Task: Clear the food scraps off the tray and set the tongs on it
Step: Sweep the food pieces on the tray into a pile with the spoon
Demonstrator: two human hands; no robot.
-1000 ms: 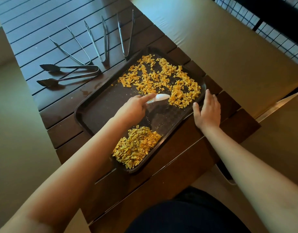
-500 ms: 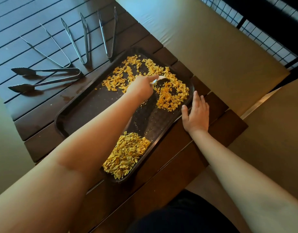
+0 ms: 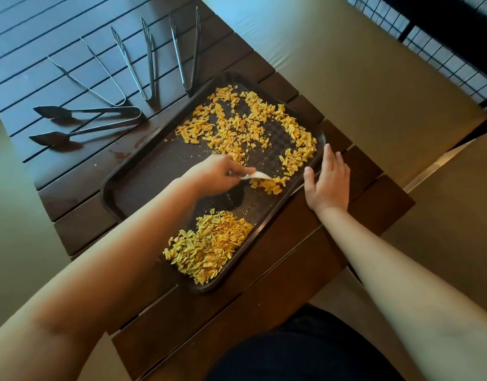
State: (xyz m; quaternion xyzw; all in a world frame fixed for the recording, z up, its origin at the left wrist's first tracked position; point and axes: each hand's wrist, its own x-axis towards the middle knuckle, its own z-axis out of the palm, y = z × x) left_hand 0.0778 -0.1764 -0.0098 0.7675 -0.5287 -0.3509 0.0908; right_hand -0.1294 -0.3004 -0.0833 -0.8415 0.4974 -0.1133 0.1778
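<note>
- Head view: a dark tray (image 3: 143, 185) lies slanted on a slatted wooden table (image 3: 85, 226).
- Head view: the left hand (image 3: 215, 174) has its fingers curled round the handle of a white spoon (image 3: 257, 176). The bowl of the spoon touches a small clump of yellow scraps (image 3: 267, 185) near the right rim of the tray.
- Head view: the right hand (image 3: 329, 182) lies with straight, relaxed fingers against the right rim and holds nothing; I judge that it steadies the tray.
- Head view: a gathered heap (image 3: 209, 246) sits in the near corner of the tray, and loose scraps (image 3: 245, 125) cover the far part.
- Head view: four tongs (image 3: 151, 59) lie on the table beyond the tray, none of them on it.
- Risk: the heap is just beside the low near rim, so a strong sweep could push scraps over onto the table.
- Risk: the clump is also close to the right rim, where a wide stroke could spill it.
- Risk: if the right hand lifts, the tray may slide under the spoon.
</note>
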